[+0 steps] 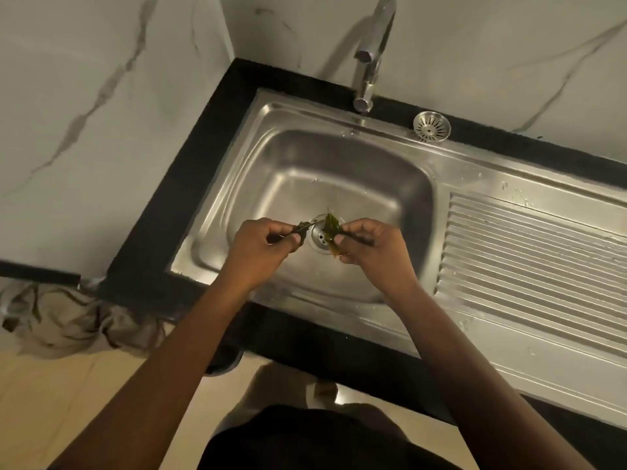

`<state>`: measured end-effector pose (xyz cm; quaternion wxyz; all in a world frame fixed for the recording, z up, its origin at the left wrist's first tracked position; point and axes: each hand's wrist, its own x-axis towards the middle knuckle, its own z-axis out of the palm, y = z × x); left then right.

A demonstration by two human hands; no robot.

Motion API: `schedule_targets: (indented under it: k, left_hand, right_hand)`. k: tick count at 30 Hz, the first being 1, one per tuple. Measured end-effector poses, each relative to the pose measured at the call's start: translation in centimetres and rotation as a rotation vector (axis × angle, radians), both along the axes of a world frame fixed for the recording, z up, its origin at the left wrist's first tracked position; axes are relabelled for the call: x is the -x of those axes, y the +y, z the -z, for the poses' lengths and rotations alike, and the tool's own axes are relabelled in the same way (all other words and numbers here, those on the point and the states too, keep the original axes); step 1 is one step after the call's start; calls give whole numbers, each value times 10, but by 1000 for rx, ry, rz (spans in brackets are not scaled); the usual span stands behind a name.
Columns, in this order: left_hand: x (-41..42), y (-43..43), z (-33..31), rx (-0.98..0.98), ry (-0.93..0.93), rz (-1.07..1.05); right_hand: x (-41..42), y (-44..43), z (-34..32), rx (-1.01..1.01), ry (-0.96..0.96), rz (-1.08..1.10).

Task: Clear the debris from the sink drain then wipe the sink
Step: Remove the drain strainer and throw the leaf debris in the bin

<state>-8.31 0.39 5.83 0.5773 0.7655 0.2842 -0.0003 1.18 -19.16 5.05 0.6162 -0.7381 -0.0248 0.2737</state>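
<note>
- I stand at the steel sink (291, 184) and both my hands are down in the basin, just above the drain (320, 236).
- My left hand (263, 247) is closed around a thin dark stem (298, 228). It looks like a twig or a small tool; I cannot tell which, because it is small and blurred.
- My right hand (371, 245) is also closed, the fingers pinching the other dark stem, and a wet green leaf (330, 228) hangs from it over the drain opening.
- The leaf is the debris I can see. It is lifted from the drain, not lying flat in it, but its lower tip may touch the drain rim.
- The strainer basket (431, 126) is out of the drain and sits on the back edge of the sink, near the tap (369, 59).
- I judge that I am in the first step, clearing the debris. The wiping is not yet begun.
- The next move needs a firm grip on the leaf, because it is wet and can slip back into the open hole, where no strainer will stop it.
- Then I must carry it away from the basin and look if more pieces are in the drain.
- A crumpled cloth (64, 317) lies to the left, below the counter edge. I think it may serve for wiping, but this is only my guess.
</note>
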Motion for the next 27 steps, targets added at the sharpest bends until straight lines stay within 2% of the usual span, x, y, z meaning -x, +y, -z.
schedule_targets:
  k: [10,15,18,27]
  left_hand:
    - [131,-12,-16,-76,-71,-357]
    - [205,-5,-7,-119,-48,-536]
    - [248,5,9,-90,-14,-613]
    - [351,43,106,92,80,-850]
  right_hand:
    - [83,25,-21,-61,2,-313]
    - [134,49,-18,-73,30,-421]
    - [169,65,-9,-51,26,-534]
    - [270,131,57,182,285,-681]
